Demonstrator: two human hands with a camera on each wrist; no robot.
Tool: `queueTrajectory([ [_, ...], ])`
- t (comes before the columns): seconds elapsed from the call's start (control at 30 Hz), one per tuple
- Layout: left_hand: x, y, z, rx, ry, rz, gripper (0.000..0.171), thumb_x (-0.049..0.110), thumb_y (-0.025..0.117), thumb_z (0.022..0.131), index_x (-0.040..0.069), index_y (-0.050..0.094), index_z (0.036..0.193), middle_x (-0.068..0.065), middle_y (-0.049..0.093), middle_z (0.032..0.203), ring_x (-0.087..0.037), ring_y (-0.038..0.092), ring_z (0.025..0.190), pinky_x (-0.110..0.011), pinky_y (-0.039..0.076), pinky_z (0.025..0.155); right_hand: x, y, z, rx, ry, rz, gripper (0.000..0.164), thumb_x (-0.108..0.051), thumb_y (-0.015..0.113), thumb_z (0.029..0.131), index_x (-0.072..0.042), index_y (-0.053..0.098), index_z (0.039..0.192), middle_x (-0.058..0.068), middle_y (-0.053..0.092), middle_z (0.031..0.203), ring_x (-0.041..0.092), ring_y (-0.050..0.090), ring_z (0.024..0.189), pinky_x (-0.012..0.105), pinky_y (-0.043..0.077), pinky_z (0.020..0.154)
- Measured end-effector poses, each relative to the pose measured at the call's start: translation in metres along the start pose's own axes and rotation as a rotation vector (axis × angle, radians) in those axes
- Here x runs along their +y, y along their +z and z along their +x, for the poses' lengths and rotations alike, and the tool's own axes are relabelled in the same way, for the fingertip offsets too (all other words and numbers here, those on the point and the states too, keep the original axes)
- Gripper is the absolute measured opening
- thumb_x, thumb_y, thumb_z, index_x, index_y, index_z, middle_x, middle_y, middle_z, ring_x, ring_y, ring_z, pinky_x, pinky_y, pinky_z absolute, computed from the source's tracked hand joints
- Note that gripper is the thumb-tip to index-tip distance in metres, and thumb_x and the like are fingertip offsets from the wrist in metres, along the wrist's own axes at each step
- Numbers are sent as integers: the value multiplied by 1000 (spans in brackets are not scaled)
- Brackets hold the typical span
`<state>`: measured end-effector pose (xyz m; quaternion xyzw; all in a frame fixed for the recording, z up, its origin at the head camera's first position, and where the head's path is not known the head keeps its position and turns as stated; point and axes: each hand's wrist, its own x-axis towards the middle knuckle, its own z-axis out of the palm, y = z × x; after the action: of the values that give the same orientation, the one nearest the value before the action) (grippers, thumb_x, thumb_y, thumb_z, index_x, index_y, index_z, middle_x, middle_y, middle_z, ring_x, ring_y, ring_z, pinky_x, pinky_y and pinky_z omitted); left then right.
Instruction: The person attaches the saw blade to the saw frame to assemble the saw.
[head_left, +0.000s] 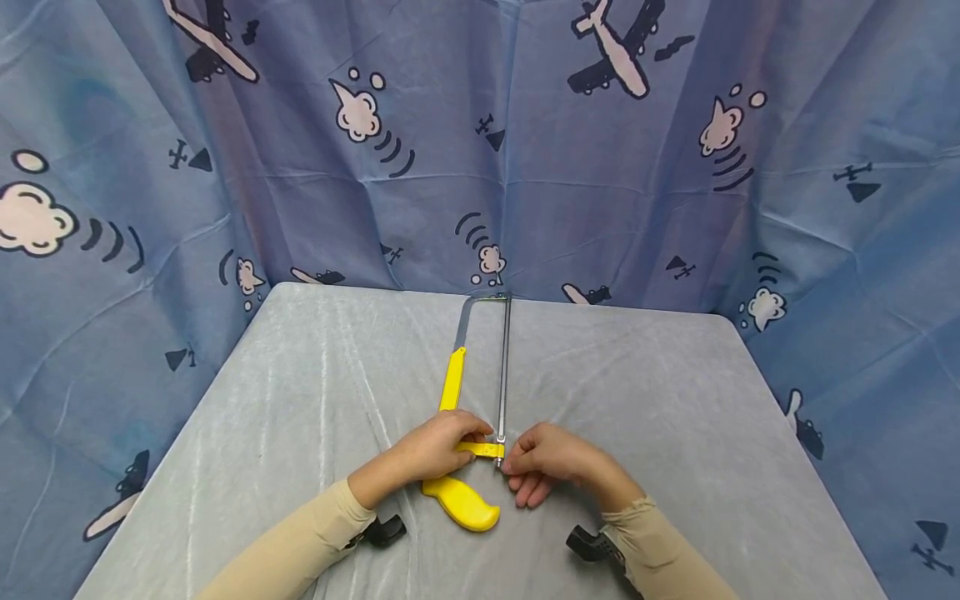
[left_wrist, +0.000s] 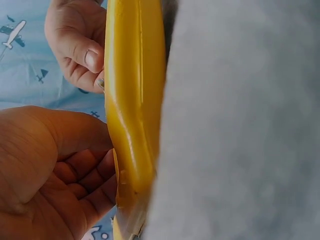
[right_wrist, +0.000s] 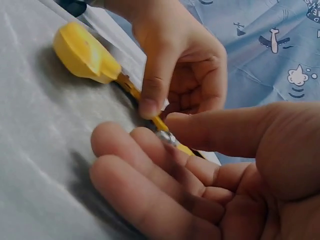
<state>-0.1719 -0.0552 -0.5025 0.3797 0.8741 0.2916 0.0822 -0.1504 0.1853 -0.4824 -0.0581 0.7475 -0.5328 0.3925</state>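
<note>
A hacksaw with a yellow handle (head_left: 467, 504) lies lengthwise on the table, its grip toward the near edge. Its grey bow (head_left: 464, 323) reaches to the far side, and the thin blade bar (head_left: 505, 367) runs along the right. My left hand (head_left: 431, 446) holds the short yellow arm (head_left: 487, 450) at the blade's near end between thumb and fingers. At the tip of that arm sits a small silver nut (right_wrist: 166, 136), which my right hand (head_left: 553, 460) pinches between thumb and index finger. The other right fingers extend loosely below it.
A pale grey cloth covers the table (head_left: 645, 392). Blue curtains (head_left: 435, 183) with airplane and cloud prints hang behind it and at both sides. Dark wrist cameras (head_left: 385, 532) are strapped over the beige sleeves (head_left: 300, 542).
</note>
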Motion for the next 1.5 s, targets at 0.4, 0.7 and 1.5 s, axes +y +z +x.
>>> queueTrajectory([
  [0.4,1,-2,1,3,11,5,37,2,74,88,4,70,124,-3,73,109,-15,64,100,-29,53,92,7,3,9,-68,20,99,30,-21,63,101,8,70,99,14,73,79,23,74,66,42,63,63],
  [0.7,1,-3,2,9,12,9,37,2,74,87,3,70,124,-3,72,109,-15,64,99,-29,53,92,8,3,10,-25,-6,77,19,-8,61,99,8,70,102,12,71,78,22,74,65,39,63,61],
  [1.5,2,0,1,3,1,8,36,2,74,87,4,70,123,-3,72,106,-14,63,97,-29,53,91,9,3,11,-126,16,192,24,-6,52,101,12,66,108,15,74,84,25,76,73,44,63,69],
])
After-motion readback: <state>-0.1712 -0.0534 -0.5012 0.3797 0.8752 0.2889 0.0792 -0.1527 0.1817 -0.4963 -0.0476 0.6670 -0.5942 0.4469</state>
